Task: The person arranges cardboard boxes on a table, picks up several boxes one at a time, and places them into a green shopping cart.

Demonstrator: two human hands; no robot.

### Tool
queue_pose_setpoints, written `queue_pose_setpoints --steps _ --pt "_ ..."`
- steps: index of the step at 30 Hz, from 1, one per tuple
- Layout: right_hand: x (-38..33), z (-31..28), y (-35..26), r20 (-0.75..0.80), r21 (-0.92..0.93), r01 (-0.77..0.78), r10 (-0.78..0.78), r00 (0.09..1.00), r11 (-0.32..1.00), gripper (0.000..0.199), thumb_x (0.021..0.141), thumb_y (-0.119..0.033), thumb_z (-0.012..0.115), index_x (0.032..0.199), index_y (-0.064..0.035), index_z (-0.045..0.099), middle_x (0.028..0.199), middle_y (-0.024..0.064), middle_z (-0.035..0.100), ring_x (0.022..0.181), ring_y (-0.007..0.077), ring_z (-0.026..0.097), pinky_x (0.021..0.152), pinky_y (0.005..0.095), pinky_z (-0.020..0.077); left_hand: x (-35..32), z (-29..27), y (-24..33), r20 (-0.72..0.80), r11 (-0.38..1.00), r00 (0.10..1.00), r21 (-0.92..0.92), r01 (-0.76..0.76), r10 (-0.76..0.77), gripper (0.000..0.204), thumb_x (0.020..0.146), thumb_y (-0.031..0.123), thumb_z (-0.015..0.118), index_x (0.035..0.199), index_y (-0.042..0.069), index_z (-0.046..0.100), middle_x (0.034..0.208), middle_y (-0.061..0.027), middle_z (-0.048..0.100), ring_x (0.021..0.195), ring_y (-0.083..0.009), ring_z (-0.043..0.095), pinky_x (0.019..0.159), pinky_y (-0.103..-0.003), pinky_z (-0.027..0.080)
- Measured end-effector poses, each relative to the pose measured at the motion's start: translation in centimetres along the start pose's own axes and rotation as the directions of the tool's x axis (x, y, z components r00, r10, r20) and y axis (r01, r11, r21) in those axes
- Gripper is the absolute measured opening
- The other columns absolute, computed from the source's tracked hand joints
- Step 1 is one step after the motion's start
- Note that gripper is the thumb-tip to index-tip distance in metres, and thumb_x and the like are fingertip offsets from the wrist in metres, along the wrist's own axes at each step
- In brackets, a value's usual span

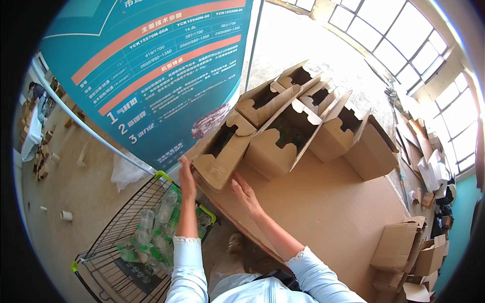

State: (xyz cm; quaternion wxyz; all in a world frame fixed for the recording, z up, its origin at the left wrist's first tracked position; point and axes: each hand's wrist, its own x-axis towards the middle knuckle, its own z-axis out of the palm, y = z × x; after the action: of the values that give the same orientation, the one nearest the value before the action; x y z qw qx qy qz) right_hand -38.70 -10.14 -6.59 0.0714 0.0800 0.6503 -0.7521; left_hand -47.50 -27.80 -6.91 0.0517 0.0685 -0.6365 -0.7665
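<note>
My left hand (186, 179) presses flat against the near left side of an open brown cardboard box (222, 151) that stands on a large cardboard sheet (323, 207). My right hand (246, 194) lies open on the sheet just in front of that box, fingers touching its lower edge. Dark bottles show inside the box through its open flaps. Several more open boxes (283, 139) stand in a cluster behind it.
A wire shopping cart (126, 237) with green handle trim holds several clear and green bottles at my lower left. A big teal poster (151, 76) stands behind. Flattened and folded cartons (404, 252) pile at the right. Another person (36, 91) stands far left.
</note>
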Motion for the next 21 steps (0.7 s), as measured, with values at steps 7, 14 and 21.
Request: queue_pose_setpoints --steps 7,14,21 --pt "-3.5 -2.4 0.6 -0.075 0.096 0.022 -0.015 0.997 0.995 0.069 0.096 -0.048 0.033 0.141 0.0033 0.021 0.146 0.0118 0.025 0.135 0.0226 0.021 0.11 0.0367 0.0187 -9.1 1.4 -0.2 -0.011 0.963 0.992 0.244 -0.115 0.122 0.05 0.097 0.037 0.035 0.1 -0.005 0.061 0.093 -0.0113 0.065 0.086 -0.0171 0.061 0.08 -0.03 0.044" --pt "-5.7 -4.9 3.7 -0.058 -0.101 0.016 -0.022 0.998 0.995 0.065 0.096 -0.044 0.036 0.141 0.0018 0.023 0.146 0.0146 0.024 0.135 0.0237 0.023 0.11 0.0372 0.0192 7.3 2.0 -1.8 0.085 0.998 0.995 0.034 -0.058 0.055 0.042 0.096 0.036 0.038 0.116 0.003 0.056 0.111 -0.008 0.061 0.098 -0.0186 0.057 0.086 -0.031 0.043" --pt "-7.9 -3.4 3.2 -0.219 -0.105 -0.06 0.036 0.975 0.993 0.056 0.097 -0.037 0.036 0.136 0.0019 0.029 0.139 0.0157 0.032 0.13 0.025 0.027 0.107 0.0353 0.0227 8.3 4.4 -5.9 0.16 0.941 0.987 0.334 -0.061 0.007 0.049 0.094 0.044 0.038 0.103 0.001 0.061 0.085 -0.0066 0.058 0.086 -0.0171 0.054 0.081 -0.029 0.041"
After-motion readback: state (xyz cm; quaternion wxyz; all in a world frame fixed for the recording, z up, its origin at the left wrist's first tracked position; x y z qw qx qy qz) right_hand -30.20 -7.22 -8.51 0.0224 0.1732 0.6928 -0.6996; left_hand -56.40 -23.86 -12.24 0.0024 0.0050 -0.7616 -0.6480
